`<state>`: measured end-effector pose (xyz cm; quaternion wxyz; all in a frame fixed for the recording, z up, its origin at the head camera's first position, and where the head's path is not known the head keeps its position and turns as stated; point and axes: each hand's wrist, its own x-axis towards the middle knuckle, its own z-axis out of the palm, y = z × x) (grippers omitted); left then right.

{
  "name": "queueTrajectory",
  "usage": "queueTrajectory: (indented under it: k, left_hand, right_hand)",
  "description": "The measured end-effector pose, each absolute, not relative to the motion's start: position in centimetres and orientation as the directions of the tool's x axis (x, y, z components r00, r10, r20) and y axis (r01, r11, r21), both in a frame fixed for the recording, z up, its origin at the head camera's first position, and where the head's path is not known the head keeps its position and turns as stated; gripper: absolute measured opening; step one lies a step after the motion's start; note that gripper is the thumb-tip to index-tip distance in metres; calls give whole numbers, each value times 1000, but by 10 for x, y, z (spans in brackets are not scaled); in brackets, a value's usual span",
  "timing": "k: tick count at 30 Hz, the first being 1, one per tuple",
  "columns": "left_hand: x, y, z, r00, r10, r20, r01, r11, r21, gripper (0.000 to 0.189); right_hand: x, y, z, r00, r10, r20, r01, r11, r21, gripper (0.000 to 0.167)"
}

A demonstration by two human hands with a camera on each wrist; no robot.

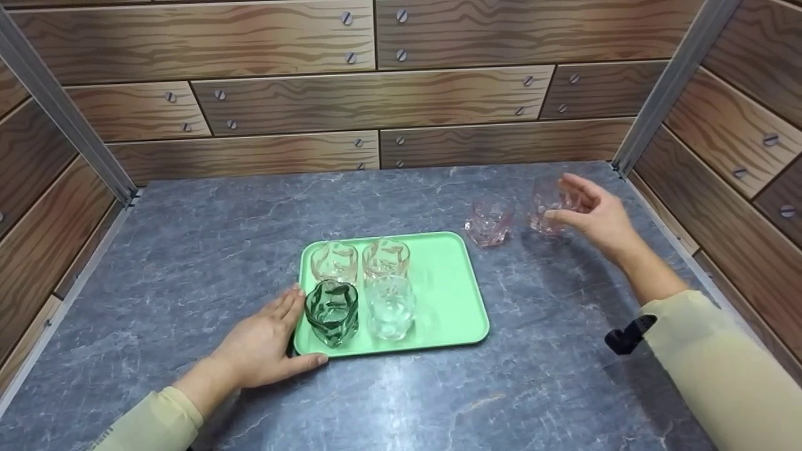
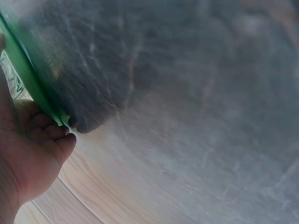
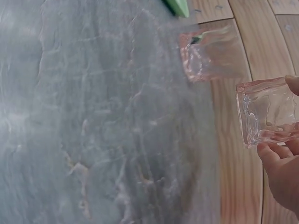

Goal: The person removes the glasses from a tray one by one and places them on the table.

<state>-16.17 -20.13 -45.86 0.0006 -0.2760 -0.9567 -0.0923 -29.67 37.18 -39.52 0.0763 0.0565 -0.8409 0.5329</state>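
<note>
My left hand (image 1: pixel 260 344) holds the near left corner of a green tray (image 1: pixel 445 300), fingers along its left edge and thumb at the front edge. On the tray's left and middle stand a dark green glass (image 1: pixel 333 313), a clear glass (image 1: pixel 391 310) and two pale pinkish glasses, one behind the green glass (image 1: pixel 334 260) and one behind the clear glass (image 1: pixel 386 257). At the back right, my right hand (image 1: pixel 598 219) grips a pink tumbler (image 3: pixel 266 112) between thumb and fingers. The right wrist view shows its base raised off the table. Another pink tumbler (image 1: pixel 489 220) stands just left of it.
The grey marbled table (image 1: pixel 219 238) is enclosed by wood-patterned panels (image 1: pixel 282 100) at the back and sides. Metal corner posts (image 1: pixel 673 88) rise at both back corners. The tray's right part shows bare green surface.
</note>
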Motion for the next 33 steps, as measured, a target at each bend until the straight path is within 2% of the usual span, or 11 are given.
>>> queueTrajectory:
  k: [10,33]
  left_hand:
    - [-161,-202,-459,-848,527,55,527,829,187,116]
    - [-162,-202,-458,-859,512,17,506,842,185,119]
  right_hand:
    - [-309,375,-418,-996,-13,91,-89,415,-905,88]
    - [-316,369,-433,-999,-23,31,-38,399,-916,90]
